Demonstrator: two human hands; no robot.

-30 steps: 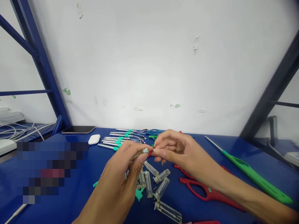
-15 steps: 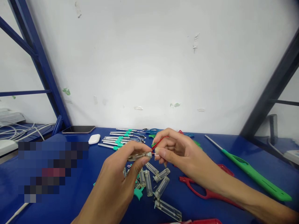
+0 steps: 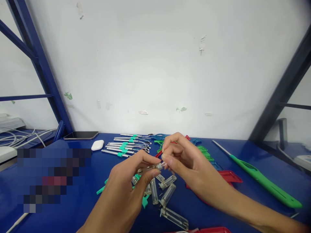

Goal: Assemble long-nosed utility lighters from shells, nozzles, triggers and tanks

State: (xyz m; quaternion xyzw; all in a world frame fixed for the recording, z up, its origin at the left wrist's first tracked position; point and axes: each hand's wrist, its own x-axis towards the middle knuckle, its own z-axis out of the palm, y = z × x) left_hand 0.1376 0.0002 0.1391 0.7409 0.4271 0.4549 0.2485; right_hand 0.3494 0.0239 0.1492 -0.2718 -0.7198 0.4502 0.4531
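Observation:
My left hand is closed around a clear plastic lighter fuel tank, held between thumb and fingers with its valve end pointing right. At that end, the thumb and fingertips of my right hand pinch a small pale pinkish part. It touches or nearly touches the valve; which, I cannot tell. Below my hands lie several more clear tanks and teal plastic pieces. Part of a red plastic piece shows behind my right fingertips.
Metal lighter tubes with teal clips and wires lie at the back. Red casing parts and green casing parts sit around my right arm. A green long-necked lighter lies right; a phone and white case left.
The tank in my left hand has shifted slightly right and down, its valve end now tilted a little upward. My right fingers stay pinched at that end.

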